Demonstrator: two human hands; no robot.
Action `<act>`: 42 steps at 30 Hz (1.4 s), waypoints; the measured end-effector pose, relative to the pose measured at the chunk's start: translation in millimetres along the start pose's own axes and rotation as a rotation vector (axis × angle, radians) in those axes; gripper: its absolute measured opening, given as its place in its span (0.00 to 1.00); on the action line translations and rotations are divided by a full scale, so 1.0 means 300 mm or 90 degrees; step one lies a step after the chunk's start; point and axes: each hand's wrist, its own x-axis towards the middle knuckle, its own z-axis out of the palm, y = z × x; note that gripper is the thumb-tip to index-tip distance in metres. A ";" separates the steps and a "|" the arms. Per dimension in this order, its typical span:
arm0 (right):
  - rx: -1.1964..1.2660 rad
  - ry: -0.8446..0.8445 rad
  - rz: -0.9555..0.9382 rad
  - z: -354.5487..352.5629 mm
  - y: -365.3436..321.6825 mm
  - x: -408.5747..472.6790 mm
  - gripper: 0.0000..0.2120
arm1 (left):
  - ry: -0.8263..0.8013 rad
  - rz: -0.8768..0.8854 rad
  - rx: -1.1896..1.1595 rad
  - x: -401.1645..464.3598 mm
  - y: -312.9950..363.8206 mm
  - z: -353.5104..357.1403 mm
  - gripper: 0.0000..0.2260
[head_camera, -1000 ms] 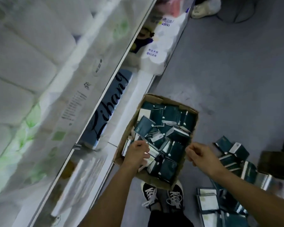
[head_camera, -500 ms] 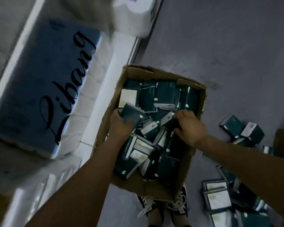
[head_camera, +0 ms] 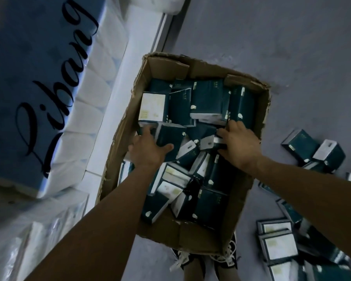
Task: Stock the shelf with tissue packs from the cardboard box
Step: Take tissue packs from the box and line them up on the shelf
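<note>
Grey floor point(head_camera: 272, 37) carries an open cardboard box point(head_camera: 249, 199) of jumbled dark-green tissue packs. Left hand point(head_camera: 148, 151) grips one pack point(head_camera: 169, 142) inside; right hand point(head_camera: 241, 147) lies on neighbouring packs, its finger state unclear. Loose packs point(head_camera: 278, 247) lie right; shelf point(head_camera: 114, 110) with blue bundle point(head_camera: 28, 88) left.

Tissue packs point(head_camera: 208, 98) jumbled in the cardboard box point(head_camera: 203, 236) on the floor point(head_camera: 272, 37); shelf point(head_camera: 118, 110) left (touching?), loose packs point(head_camera: 278, 246) right.
</note>
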 end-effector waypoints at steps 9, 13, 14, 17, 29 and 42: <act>0.898 -0.033 0.235 -0.121 -0.091 -0.059 0.09 | -0.111 -0.180 -0.513 -0.163 0.032 0.006 0.15; 0.934 -0.231 0.289 -0.104 -0.096 -0.068 0.15 | -0.180 -0.240 -0.665 -0.233 0.033 0.011 0.20; 0.924 -0.257 0.289 -0.096 -0.104 -0.068 0.18 | -0.213 -0.240 -0.699 -0.243 0.029 0.017 0.23; 0.881 -0.295 0.223 -0.063 -0.133 -0.058 0.17 | -0.248 -0.193 -0.663 -0.273 0.023 0.037 0.34; -0.265 -0.303 -0.208 0.095 -0.086 -0.024 0.34 | -0.088 -0.261 -0.682 -0.223 -0.109 0.087 0.44; -0.117 -0.266 -0.194 -0.086 -0.059 -0.097 0.25 | -0.084 -0.268 -0.776 -0.362 -0.089 -0.026 0.42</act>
